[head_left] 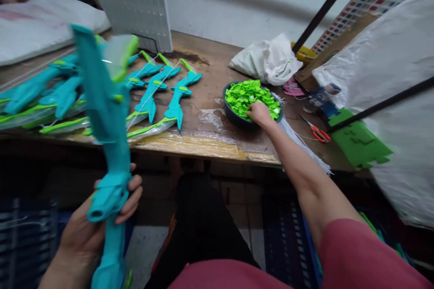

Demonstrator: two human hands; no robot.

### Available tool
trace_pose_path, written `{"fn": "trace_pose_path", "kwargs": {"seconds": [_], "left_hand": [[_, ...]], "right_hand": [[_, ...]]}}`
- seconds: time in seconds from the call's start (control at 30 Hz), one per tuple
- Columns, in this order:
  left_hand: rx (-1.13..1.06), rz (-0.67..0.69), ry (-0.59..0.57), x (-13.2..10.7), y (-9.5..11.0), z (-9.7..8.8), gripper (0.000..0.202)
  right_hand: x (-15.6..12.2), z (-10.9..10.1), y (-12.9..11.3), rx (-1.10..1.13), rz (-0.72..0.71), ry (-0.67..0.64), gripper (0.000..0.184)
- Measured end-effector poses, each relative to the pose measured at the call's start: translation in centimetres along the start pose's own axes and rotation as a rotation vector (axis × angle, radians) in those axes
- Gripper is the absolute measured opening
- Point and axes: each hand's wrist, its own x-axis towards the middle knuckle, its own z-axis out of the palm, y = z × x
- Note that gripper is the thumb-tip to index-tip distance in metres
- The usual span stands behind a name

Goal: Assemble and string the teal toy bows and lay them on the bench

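Observation:
Upright at the left, a turquoise toy bow (117, 153) is gripped around its handle by my left hand (86, 221), fingers wrapped behind it. A clear and lime-green limb shows near its upper part, and the bow is blurred. On the table, my right hand (260, 114) reaches into a dark bowl (233, 117) heaped with small lime-green plastic pieces (247, 92). Its fingers are curled down among the pieces, and what they pinch is hidden.
Several strung toy bows (176, 99) lie on the table (210, 137) at left. A white sack (264, 61) stands behind the bowl. White strings (301, 144), orange-handled scissors (318, 134) and a green foam mat (359, 137) are at right. Dark bars cross the right side.

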Motion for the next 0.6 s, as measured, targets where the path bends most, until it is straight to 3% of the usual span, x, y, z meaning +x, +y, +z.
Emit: {"fn": "trace_pose_path", "kwargs": {"seconds": [0.17,0.37,0.47,0.6], "left_hand": [[-0.067,-0.014,-0.166,-0.6,-0.8,0.7,0.041],[-0.229,-0.131,-0.427,-0.9,-1.5,0.3,0.041],[-0.263,-0.14,-0.468,-1.5,-2.1,0.2,0.039],[-0.23,-0.148,-0.409,-2.7,-2.8,-0.1,0.041]], "right_hand": [[0.2,-0.1,0.4,0.048,-0.004,0.012,0.013],[-2.0,-1.8,-1.2,0.235,-0.075,0.304,0.03],[-6.6,-1.8,-3.5,0.397,-0.255,0.276,0.032],[-16.5,-1.3,-7.7,0.558,-0.562,0.078,0.029]]}}
